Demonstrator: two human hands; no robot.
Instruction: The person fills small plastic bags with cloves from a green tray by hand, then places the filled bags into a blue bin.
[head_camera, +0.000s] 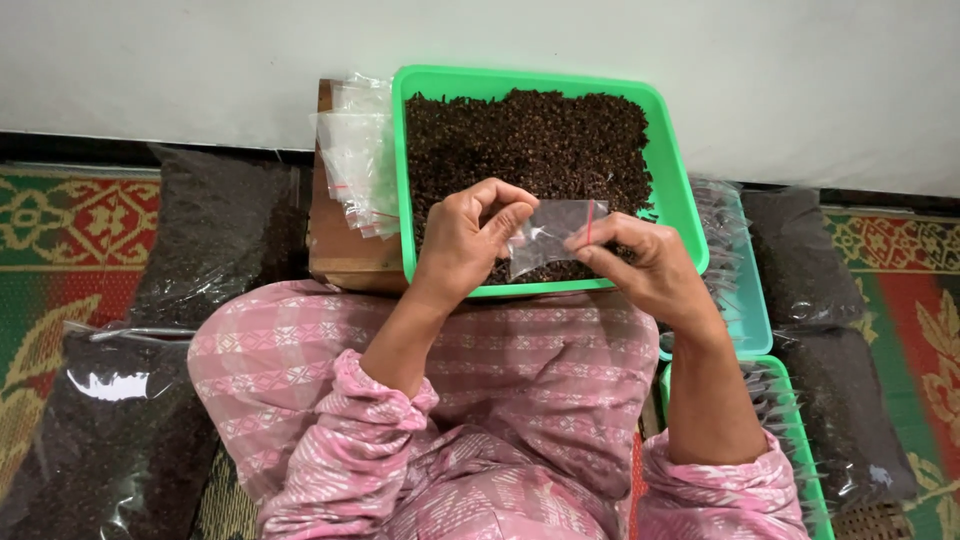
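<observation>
Clear plastic is what you have between your hands: a small zip pouch (548, 238) with a thin red line along its top, held over the near part of the green tray (680, 190). Your left hand (468, 240) pinches the pouch's left edge between thumb and bent fingers, and your right hand (640, 262) pinches its right side near the red line. Both hands are closed down narrow on the plastic, with the pouch stretched between them and tilted a little toward you.

Below the pouch, the tray holds a bed of dark brown cloves (530, 140) that reaches almost to its far rim. The tray sits on a wooden board (335, 250), and its near rim lies just beyond your lap. A loose stack of empty clear pouches (358, 155) lies on the board just beside the tray's left wall. To your right, two more trays, a teal one (750, 300) and a green one (800, 440), hold filled pouches, close to your right forearm. Big clear sacks of cloves (215, 235) crowd both sides on the patterned mat (60, 215), and a pale wall (200, 60) closes off the far edge. The freest room is above the tray.
</observation>
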